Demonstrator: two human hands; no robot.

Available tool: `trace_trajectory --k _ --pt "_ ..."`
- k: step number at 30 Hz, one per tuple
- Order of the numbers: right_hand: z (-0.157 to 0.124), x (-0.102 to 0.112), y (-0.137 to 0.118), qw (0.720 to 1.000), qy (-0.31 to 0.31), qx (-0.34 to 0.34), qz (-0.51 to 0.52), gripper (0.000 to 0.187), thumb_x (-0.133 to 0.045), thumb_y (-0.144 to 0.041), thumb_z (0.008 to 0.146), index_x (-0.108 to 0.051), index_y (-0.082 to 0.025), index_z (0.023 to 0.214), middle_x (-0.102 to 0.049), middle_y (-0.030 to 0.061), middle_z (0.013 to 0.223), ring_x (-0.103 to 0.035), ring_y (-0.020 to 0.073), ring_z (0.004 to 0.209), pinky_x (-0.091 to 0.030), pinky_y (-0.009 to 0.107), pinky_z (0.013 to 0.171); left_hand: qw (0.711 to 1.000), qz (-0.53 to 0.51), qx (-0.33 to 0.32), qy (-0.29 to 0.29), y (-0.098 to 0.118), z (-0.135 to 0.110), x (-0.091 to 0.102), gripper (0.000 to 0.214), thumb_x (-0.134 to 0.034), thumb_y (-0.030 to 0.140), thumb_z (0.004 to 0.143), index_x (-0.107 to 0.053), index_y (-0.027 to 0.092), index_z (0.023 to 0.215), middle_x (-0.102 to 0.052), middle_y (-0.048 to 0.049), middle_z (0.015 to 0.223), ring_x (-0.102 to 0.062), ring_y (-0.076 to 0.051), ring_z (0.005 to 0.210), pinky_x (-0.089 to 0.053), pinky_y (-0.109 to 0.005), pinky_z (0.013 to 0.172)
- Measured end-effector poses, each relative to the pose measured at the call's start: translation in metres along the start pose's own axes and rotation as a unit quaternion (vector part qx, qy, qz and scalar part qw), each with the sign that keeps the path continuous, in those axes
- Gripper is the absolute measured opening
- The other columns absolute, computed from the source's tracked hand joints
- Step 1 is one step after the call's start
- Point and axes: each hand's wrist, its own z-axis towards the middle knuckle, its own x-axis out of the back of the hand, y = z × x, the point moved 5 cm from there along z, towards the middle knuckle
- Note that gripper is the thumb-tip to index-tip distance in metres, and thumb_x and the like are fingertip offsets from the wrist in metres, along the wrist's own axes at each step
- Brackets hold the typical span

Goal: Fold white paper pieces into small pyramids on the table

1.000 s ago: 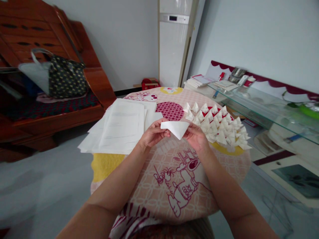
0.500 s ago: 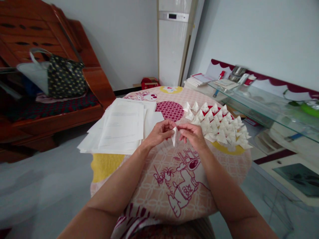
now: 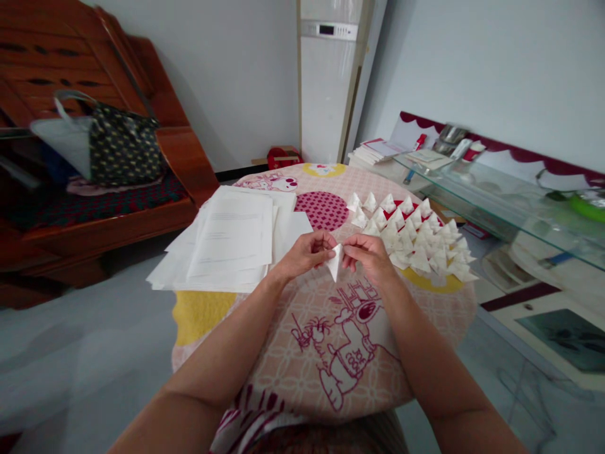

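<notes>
A small folded paper triangle (image 3: 335, 263) is held upright between both hands above the patterned tablecloth (image 3: 283, 340). My left hand (image 3: 307, 253) pinches its left side between thumb and fingers. My right hand (image 3: 367, 255) has its thumb and forefinger closed at the upper right edge of the same paper. To the right stand rows of white folded paper pieces (image 3: 420, 258), pointed at the top. Left of my hands lies a loose stack of white sheets (image 3: 231, 233), some with faint print.
A glass-topped stand (image 3: 501, 205) with papers and small items borders the table on the right. At the left is a wooden bench (image 3: 186, 161) holding a dark patterned bag (image 3: 125, 145). A tall white cabinet unit (image 3: 326, 94) rises behind the table.
The folded paper has shifted slightly right and turned so more of its face shows. My right thumb and forefinger have come in against its edge.
</notes>
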Motion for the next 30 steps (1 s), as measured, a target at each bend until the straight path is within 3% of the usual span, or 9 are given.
trace_trajectory --k 6,13,23,30 --pt "0.001 0.001 0.005 0.999 -0.011 -0.030 0.019 0.020 -0.072 -0.038 0.079 -0.064 -0.019 0.080 -0.067 -0.0011 0.054 -0.062 0.0128 0.043 -0.040 0.018 0.035 0.999 0.039 -0.011 0.003 0.001 -0.001 -0.003 0.037 -0.081 0.035 0.075 -0.060 0.013 0.096 -0.062 -0.0002 0.080 -0.053 -0.008 0.064 -0.041 -0.022 0.058" --pt "0.001 -0.001 0.009 0.999 0.004 -0.035 0.025 0.020 -0.073 -0.037 0.076 -0.063 -0.019 0.080 -0.065 -0.0019 0.052 -0.062 0.0141 0.042 -0.042 0.019 0.035 0.979 0.195 -0.035 0.049 0.006 -0.003 -0.005 0.026 -0.077 0.034 0.078 -0.061 0.015 0.086 -0.049 0.0051 0.069 -0.038 -0.007 0.059 -0.029 -0.022 0.054" --pt "0.001 0.002 0.009 0.998 0.025 -0.039 0.044 0.025 -0.078 -0.039 0.073 -0.067 -0.018 0.079 -0.067 -0.0006 0.055 -0.063 0.0142 0.043 -0.046 0.021 0.037 0.982 0.170 -0.052 0.070 0.007 -0.005 -0.005 0.028 -0.070 0.031 0.083 -0.058 0.016 0.102 -0.049 0.0059 0.072 -0.042 -0.007 0.057 -0.033 -0.021 0.053" --pt "0.001 0.001 0.012 0.999 0.026 -0.034 0.014 0.024 -0.080 -0.040 0.072 -0.067 -0.019 0.074 -0.066 -0.0017 0.053 -0.060 0.0128 0.042 -0.046 0.021 0.037 0.964 0.243 -0.073 0.078 0.011 -0.006 -0.006 0.010 -0.063 0.024 0.082 -0.057 0.016 0.085 -0.052 0.0060 0.066 -0.044 -0.007 0.056 -0.035 -0.021 0.054"
